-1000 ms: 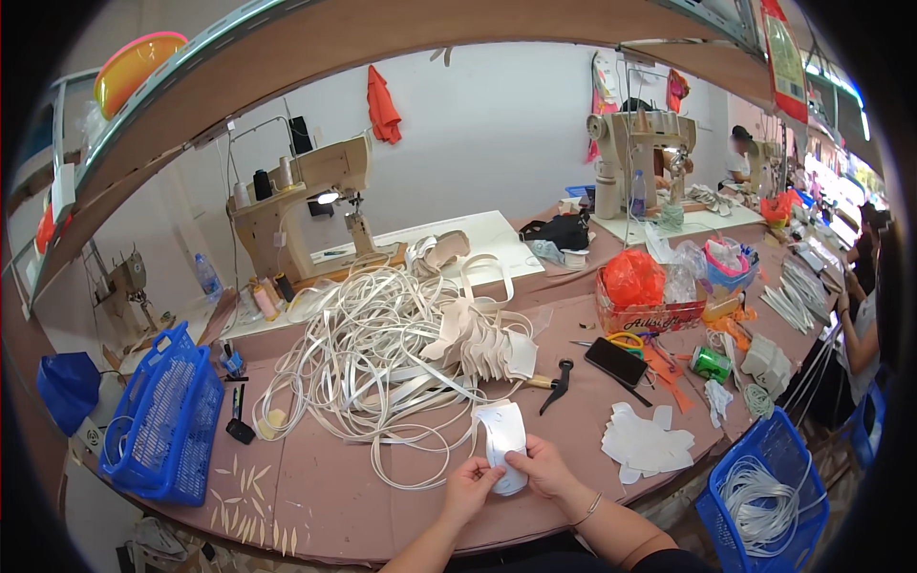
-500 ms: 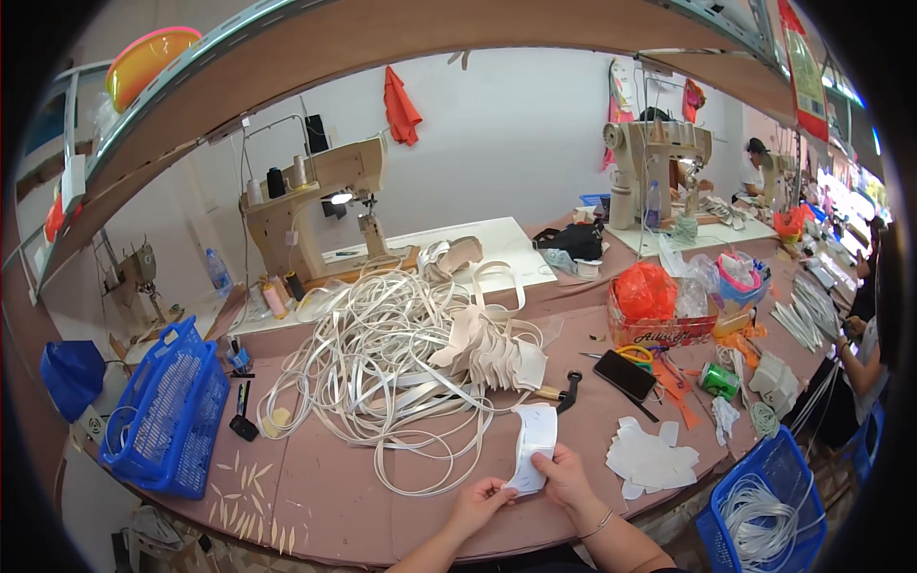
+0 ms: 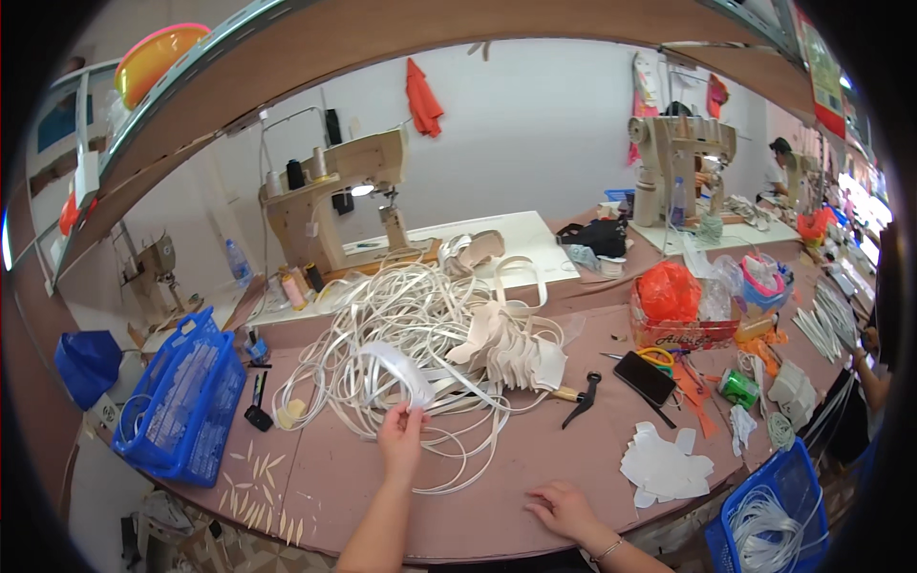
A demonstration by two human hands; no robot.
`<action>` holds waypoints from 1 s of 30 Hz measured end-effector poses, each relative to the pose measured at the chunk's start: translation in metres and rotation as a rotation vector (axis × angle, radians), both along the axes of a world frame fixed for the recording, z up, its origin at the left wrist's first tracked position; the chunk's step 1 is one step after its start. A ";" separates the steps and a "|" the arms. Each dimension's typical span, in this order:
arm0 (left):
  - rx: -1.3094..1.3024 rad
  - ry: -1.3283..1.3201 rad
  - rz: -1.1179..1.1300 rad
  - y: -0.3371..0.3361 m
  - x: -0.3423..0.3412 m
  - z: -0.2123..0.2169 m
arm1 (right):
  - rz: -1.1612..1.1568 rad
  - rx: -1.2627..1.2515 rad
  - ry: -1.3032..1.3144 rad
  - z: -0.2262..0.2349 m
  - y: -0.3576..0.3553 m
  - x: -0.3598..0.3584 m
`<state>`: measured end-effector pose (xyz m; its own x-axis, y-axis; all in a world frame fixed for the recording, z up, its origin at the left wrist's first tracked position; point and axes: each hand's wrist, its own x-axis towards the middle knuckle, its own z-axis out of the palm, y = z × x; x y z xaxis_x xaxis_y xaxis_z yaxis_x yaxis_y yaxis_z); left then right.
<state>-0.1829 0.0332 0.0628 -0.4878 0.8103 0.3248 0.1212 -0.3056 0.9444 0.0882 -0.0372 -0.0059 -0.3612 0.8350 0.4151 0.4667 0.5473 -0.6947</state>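
My left hand (image 3: 401, 432) is raised over the table's front half, fingers closed on the lower end of a curved white strip (image 3: 399, 371), perhaps paper or leather. The strip arcs up in front of a large tangle of narrow cream straps (image 3: 373, 315). Farther right, my right hand (image 3: 565, 511) lies on the brown tabletop near its front edge, fingers stretched out and holding nothing. Beyond the hands, a fanned row of cream cut pieces (image 3: 521, 355) sits against the strap tangle. A black curved tool with a wooden handle (image 3: 583, 396) lies to its right.
Small leaf-shaped slips (image 3: 256, 492) lie at front left near a blue basket (image 3: 181, 406). On the right are flat white pieces (image 3: 666, 465), a black phone (image 3: 644, 379), a green can (image 3: 738, 389) and a blue crate of cords (image 3: 764, 520). Sewing machines (image 3: 334, 196) stand behind.
My left hand has moved left and up, carrying the white strip toward the strap tangle. The right hand has let go of it and come down onto the table. The view has shifted slightly.
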 end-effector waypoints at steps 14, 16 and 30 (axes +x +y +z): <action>-0.449 1.131 0.671 -0.090 -0.123 -0.047 | -0.251 -0.032 -0.052 0.020 0.105 0.008; -0.349 0.983 0.500 -0.071 -0.088 -0.042 | -0.408 0.295 -0.057 0.042 0.140 0.002; 0.197 1.445 -0.211 0.114 0.118 -0.014 | -0.230 0.289 -0.306 0.036 0.198 0.007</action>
<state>-0.0652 0.1469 0.0492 0.4676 0.7095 0.5272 0.8393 -0.5434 -0.0132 0.0951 0.1609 0.0301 -0.3226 0.7733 0.5458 0.7575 0.5567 -0.3410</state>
